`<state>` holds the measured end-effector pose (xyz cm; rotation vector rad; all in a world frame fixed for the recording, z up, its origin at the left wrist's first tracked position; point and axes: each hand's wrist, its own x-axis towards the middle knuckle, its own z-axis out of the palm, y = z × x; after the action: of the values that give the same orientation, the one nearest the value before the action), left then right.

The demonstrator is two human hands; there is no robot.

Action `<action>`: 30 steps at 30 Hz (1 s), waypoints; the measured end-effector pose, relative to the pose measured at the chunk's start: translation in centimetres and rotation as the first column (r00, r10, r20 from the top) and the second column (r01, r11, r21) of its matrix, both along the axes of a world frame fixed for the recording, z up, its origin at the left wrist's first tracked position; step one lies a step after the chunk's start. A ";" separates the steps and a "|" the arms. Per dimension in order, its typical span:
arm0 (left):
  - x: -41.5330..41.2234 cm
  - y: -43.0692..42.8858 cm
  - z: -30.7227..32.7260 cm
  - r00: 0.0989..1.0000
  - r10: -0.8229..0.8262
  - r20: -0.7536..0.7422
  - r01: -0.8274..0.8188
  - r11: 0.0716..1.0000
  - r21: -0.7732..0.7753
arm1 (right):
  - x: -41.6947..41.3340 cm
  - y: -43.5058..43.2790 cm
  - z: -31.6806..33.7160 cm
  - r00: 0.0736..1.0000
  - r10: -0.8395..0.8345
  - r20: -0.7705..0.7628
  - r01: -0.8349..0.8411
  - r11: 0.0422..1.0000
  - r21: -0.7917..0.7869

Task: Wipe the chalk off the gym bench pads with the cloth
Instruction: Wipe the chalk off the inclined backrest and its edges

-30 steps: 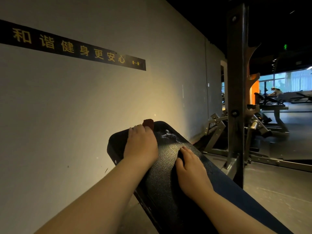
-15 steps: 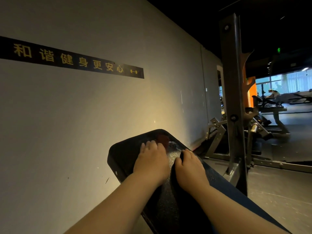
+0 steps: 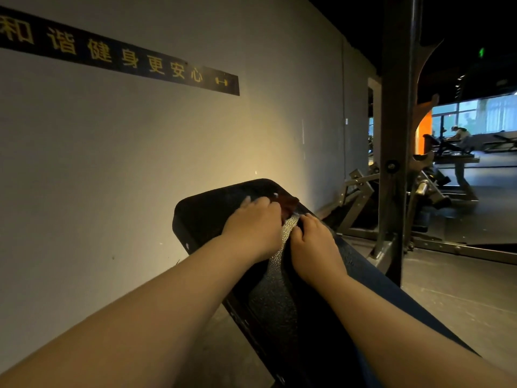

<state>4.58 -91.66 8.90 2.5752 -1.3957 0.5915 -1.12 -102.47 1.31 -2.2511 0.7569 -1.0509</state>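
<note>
While left hand (image 3: 251, 228) presses cloth (image 3: 288, 204) on bench pad (image 3: 212, 208), fingers together, right hand (image 3: 313, 245) rests relaxed, sign (image 3: 120, 57) 和谐健身更安心

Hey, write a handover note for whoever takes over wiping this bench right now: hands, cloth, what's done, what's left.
Left hand: presses the reddish cloth on the bench pad near its top end; blurred, grip unclear.
Right hand: rests on the pad near its right edge, fingers bent.
Done: no clear chalk between the hands, though glare hides much.
Left: a white speck by the cloth, possibly chalk; check the dark lower pad.
</note>
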 end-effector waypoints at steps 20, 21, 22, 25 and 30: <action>3.2 0.5 1.2 0.988 0.151 0.038 -0.145 0.981 -0.132 | 0.1 -1.4 0.8 0.982 0.081 -0.168 -0.093 0.993 -0.067; 2.5 0.2 0.7 0.992 0.125 0.027 -0.121 0.986 -0.111 | -0.2 -1.6 1.1 0.978 0.097 -0.183 -0.113 0.991 -0.077; 1.8 0.0 0.4 0.996 0.085 0.019 -0.083 0.993 -0.086 | -0.4 -1.9 1.2 0.978 0.111 -0.176 -0.128 0.988 -0.089; 1.1 0.5 0.3 1.000 0.015 0.018 -0.015 1.000 -0.005 | -0.9 -2.4 1.1 0.987 0.128 -0.099 -0.138 0.986 -0.097; 4.4 0.8 2.3 0.982 0.186 0.043 -0.180 0.977 -0.111 | -0.7 -2.8 0.7 0.987 0.150 -0.050 -0.154 0.984 -0.088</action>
<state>8.93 -90.83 11.16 2.6367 -1.1153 0.7456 -1.81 -105.28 1.99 -2.3747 0.5542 -0.9852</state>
